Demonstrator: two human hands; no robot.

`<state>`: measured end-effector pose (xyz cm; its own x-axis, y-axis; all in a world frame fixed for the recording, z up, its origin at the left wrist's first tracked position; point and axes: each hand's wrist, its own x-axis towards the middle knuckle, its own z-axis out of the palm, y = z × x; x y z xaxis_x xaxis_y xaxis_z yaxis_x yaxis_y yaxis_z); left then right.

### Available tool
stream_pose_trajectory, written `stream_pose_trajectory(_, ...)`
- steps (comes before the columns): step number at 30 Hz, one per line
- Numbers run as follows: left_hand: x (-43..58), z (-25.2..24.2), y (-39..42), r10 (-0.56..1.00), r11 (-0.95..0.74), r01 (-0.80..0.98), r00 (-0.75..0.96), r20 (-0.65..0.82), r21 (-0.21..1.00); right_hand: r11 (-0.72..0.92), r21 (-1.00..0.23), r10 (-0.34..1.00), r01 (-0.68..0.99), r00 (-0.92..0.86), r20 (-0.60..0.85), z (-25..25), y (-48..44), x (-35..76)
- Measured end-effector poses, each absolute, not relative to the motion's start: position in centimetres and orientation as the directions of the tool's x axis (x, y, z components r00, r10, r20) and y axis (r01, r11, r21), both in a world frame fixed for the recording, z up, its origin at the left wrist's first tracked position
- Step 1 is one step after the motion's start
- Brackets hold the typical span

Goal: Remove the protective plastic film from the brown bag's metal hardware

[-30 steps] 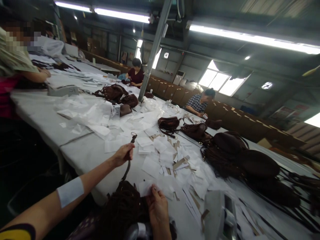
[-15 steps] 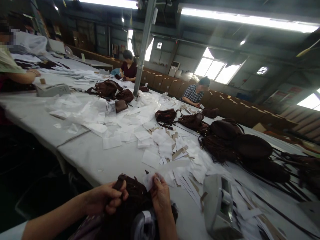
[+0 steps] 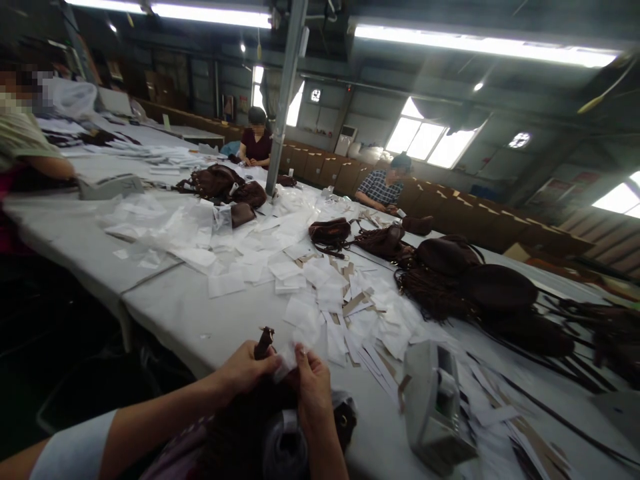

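My left hand (image 3: 249, 368) is closed around a dark brown leather strap (image 3: 264, 343), whose end with a small metal buckle sticks up above the fingers. Beside it, my right hand (image 3: 315, 387) pinches a thin white sheet (image 3: 284, 365), paper or soft foam, against the strap. Below both hands lies a dark brown bag (image 3: 233, 417) at the table's near edge, mostly in shadow. Clear plastic wrapping (image 3: 284, 443) covers a rounded part of it near my right wrist. Under my right forearm a metal ring shows at the bag's side.
Right of my hands stands a grey tape dispenser (image 3: 433, 407). Loose white sheets (image 3: 320, 277) and card strips cover the table's middle. Brown bags (image 3: 500, 291) lie along the right. Co-workers sit across the table, one by a metal post (image 3: 285, 100); another person is at far left.
My left hand has moved right and up, bringing the strap's buckle end close to the white sheet. My right hand has shifted slightly left, still pinching the sheet. The view has shifted a little.
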<state>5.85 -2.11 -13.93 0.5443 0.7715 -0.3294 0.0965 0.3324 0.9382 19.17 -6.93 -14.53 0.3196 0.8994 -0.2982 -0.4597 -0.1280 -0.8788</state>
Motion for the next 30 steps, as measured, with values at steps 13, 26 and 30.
stream_pose_trajectory(13, 5.9, -13.6, -4.0, 0.819, -0.159, 0.248, 0.574, -0.013, 0.956, -0.182, -0.746, 0.868, -0.64, 0.252, -0.428, -13.0, -10.2, 18.7)
stream_pose_trajectory(26, 4.8, -13.4, -3.0, 0.627, 0.439, 0.002, 0.716, -0.308, 0.899, 0.062, -0.55, 0.771, -0.833, 0.389, -0.503, -13.6, -10.9, 20.7)
stream_pose_trajectory(30, 4.6, -11.2, -0.9, 0.656, 0.333, -0.005, 0.72, -0.228, 0.943, 0.037, -0.485, 0.771, -0.874, 0.334, -0.543, -13.5, -11.5, 20.5)
